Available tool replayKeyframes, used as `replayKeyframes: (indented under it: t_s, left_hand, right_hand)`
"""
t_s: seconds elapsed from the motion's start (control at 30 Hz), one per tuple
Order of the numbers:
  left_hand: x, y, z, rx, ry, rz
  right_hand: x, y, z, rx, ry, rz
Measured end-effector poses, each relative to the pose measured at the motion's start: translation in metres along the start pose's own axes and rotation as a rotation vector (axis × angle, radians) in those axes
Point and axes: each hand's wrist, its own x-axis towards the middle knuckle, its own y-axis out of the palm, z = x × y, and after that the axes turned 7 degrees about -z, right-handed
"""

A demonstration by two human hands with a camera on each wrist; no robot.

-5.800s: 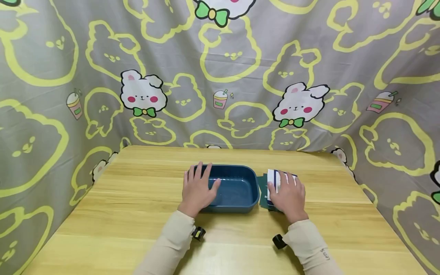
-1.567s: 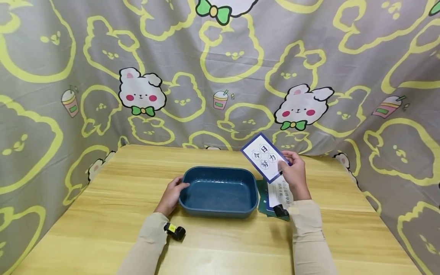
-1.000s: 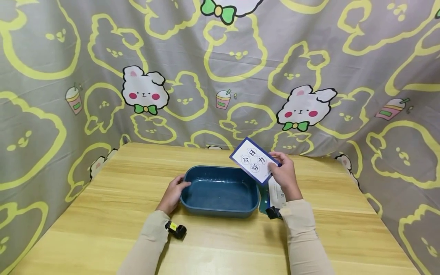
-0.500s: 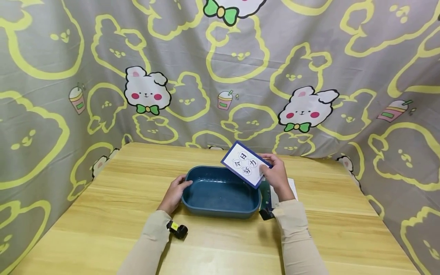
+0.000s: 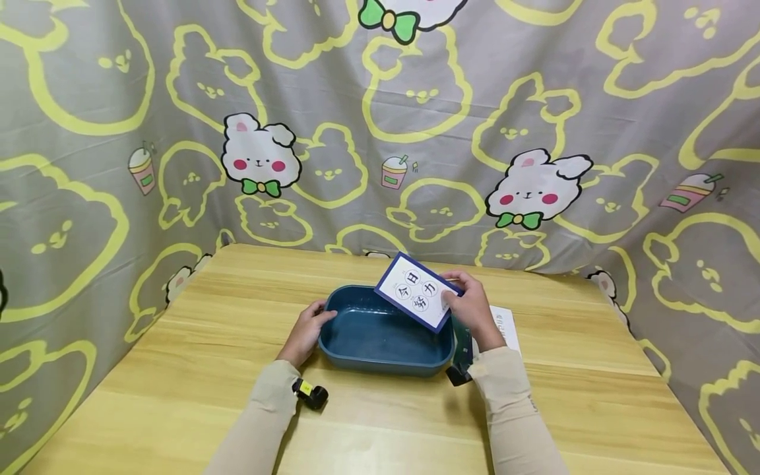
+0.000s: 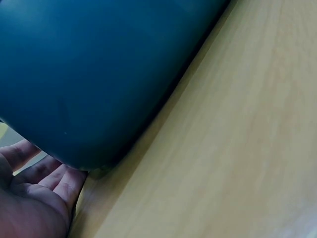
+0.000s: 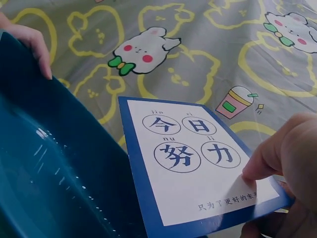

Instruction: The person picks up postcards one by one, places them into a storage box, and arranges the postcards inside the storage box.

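Observation:
A dark blue plastic tub (image 5: 386, 367) stands on the wooden table in the head view. My left hand (image 5: 304, 333) grips its left end, thumb over the rim and fingers outside; in the left wrist view those fingers (image 6: 69, 188) touch the outer wall. Above the tub's back right corner, my right hand (image 5: 472, 307) pinches a white card with a blue border and Chinese characters (image 5: 410, 293) by its lower right end. The right wrist view shows the thumb on this card's (image 7: 178, 186) printed face. The card hangs tilted, partly over the tub's opening.
Right of the tub, partly hidden by my right wrist, lie a dark green card (image 5: 462, 349) and a white printed card (image 5: 507, 330). A grey curtain (image 5: 332, 79) with yellow outlines and rabbits hangs behind and beside the table (image 5: 368, 429).
Earlier, my left hand lay spread over the tub and my right over the cards. My left now grips the rim; my right has lifted the blue-bordered card and moved it left over the tub.

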Motion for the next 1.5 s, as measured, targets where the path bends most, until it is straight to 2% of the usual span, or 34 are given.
replayKeyframes:
  t_s: [0.07,0.27,0.4,0.63,0.97,1.23,1.5]
  left_hand:
    - [0.001,0.000,0.001,-0.002,-0.001,0.001]
    - [0.015,-0.001,0.021,-0.013,-0.004,-0.013]
    - [0.018,-0.001,0.026,-0.004,0.006,-0.029]
    - [0.018,-0.002,0.028,0.002,0.010,-0.036]
    - [0.018,-0.001,0.026,-0.009,0.004,-0.038]
    - [0.017,-0.001,0.025,0.008,0.003,-0.039]
    - [0.016,-0.001,0.023,0.007,-0.005,-0.025]
  right_hand:
    - [-0.001,0.002,0.000,-0.005,-0.002,0.011]
    - [-0.005,0.012,0.001,-0.051,-0.002,0.066]
    - [-0.007,0.018,0.001,-0.100,-0.016,0.107]
    - [-0.009,0.023,0.003,-0.172,-0.044,0.155]
    - [-0.011,0.031,-0.002,-0.281,-0.243,0.264]
    - [-0.016,0.035,0.004,-0.323,-0.218,0.343]
    - [-0.020,0.040,0.005,-0.414,-0.243,0.350]
